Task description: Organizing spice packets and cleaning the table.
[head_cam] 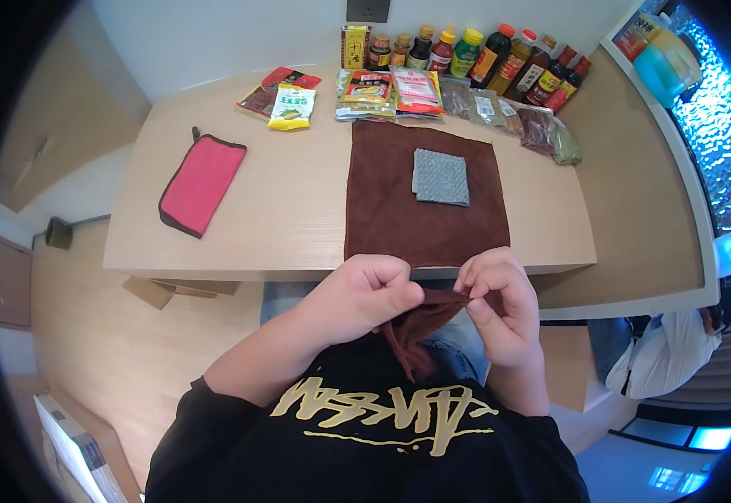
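Close to my body, just off the desk's front edge, a dark brown cloth (425, 324) hangs in folds between my two hands. My left hand (365, 295) is curled around its left part, thumb on top. With thumb and fingertips my right hand (500, 305) pinches its right corner. Beyond them a larger-looking brown cloth (384, 195) lies flat on the desk. A folded grey-blue textured cloth (441, 177) rests on it, right of centre. To the left lies a folded pink cloth (205, 182) with dark edging and a small loop.
Sauce bottles and jars (447, 50) line the back of the wooden desk (290, 207). Seasoning packets (365, 91) and bags of dried spices (485, 107) lie before them. More packets (291, 107) are at back left. A raised side panel (648, 207) bounds the right.
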A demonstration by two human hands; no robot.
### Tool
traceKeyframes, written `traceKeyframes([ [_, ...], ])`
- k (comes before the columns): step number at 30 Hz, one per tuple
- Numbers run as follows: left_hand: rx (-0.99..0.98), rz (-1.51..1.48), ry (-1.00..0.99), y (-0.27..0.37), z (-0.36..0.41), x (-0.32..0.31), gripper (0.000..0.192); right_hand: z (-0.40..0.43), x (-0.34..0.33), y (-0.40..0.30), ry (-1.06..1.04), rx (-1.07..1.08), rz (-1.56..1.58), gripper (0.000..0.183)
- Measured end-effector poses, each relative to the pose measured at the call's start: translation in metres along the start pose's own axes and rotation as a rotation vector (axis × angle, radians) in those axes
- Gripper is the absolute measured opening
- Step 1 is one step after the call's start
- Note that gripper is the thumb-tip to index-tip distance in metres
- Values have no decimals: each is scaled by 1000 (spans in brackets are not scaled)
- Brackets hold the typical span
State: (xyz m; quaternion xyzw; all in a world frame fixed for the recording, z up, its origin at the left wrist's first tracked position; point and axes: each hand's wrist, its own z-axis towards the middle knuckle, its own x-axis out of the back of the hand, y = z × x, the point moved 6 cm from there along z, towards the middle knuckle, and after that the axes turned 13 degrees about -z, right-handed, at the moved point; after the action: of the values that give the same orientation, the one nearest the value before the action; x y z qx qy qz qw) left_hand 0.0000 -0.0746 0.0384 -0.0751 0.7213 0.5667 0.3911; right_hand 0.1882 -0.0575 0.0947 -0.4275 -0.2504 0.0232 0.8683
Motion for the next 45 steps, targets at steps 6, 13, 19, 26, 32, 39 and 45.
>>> traceKeyframes([
  [6,190,173,104,31,-9,-32,31,-6,-11,6,-69,-212,348,36],
  [13,20,197,113,49,-17,-39,18,16,-20,-5,-199,-207,-163,28],
  [19,199,136,86,74,-31,-24,18,22,-6,-16,-353,-104,3,25],
  [26,221,98,27,67,-24,-45,19,42,-33,-30,-381,-86,-333,30],
  [32,120,291,185,106,-47,-18,17,24,16,-4,-275,-250,-255,33],
  [39,-675,990,321,122,-50,-20,16,22,47,-29,-151,-197,-472,24],
  [45,-862,986,386,122,-62,-42,16,7,80,-63,217,-54,-460,9],
])
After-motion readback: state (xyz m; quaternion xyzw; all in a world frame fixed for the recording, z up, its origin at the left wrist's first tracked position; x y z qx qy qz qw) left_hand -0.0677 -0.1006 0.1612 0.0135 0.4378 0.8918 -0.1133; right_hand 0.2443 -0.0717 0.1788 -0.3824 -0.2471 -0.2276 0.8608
